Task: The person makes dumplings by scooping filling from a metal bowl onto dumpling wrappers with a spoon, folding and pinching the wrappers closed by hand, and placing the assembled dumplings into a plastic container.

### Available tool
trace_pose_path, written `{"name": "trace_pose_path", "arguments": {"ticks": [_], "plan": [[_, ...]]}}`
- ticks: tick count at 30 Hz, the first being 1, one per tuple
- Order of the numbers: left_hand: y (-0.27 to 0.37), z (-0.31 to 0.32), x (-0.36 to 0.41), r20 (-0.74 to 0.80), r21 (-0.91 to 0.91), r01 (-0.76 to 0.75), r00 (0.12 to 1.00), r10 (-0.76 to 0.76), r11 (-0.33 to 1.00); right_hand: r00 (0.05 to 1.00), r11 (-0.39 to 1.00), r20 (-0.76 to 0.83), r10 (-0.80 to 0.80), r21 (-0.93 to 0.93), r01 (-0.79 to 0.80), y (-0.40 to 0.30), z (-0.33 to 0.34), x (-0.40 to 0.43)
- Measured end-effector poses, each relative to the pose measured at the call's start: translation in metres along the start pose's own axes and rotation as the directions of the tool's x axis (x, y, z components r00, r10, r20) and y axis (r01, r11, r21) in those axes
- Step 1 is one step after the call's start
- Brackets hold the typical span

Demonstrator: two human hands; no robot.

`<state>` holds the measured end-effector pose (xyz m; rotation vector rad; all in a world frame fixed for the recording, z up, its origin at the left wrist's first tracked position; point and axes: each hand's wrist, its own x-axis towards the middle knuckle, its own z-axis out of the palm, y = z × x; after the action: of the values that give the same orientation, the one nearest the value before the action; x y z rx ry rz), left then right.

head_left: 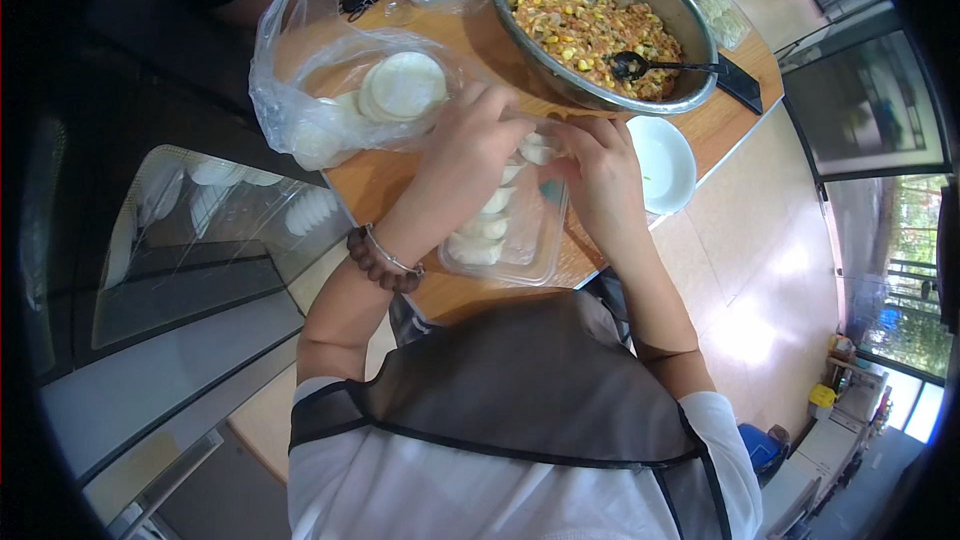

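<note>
A clear plastic container (pixel 540 270) lies on the table in front of me, with a row of pale folded dumplings (pixel 487 226) along its left side. My left hand (pixel 476 142) reaches over its far left part, fingers bent down. From the right, my right hand (pixel 604 176) bends its fingertips in beside the farthest dumplings (pixel 537 150). Whether the fingers grip a dumpling or the container's far rim is hidden by the hands. Round dough wrappers (pixel 409 85) sit stacked in a clear plastic bag (pixel 274 101) beyond my left hand.
A steel bowl (pixel 517 37) of chopped filling (pixel 592 34) with a black spoon (pixel 634 66) stands at the back. Right of my right hand is a white bowl (pixel 664 165). A dark phone-like object (pixel 741 86) and another clear container (pixel 721 15) lie near the table's right edge.
</note>
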<state>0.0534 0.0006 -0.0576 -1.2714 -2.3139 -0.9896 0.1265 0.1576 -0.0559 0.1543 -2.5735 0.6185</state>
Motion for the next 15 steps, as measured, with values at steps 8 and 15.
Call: {"name": "trace_pose_path", "arguments": {"ticks": [8,15], "plan": [[-0.001,0.003,0.006,0.141,0.072,0.002,0.99,-0.012,0.997,0.996,0.996,0.069,0.063,-0.071,-0.058,-0.002,0.005,-0.001],[-0.011,-0.04,0.004,-0.125,0.16,0.19,0.977,-0.172,0.969,0.996,0.996,-0.034,0.084,0.03,-0.083,-0.013,-0.015,-0.007]]}}
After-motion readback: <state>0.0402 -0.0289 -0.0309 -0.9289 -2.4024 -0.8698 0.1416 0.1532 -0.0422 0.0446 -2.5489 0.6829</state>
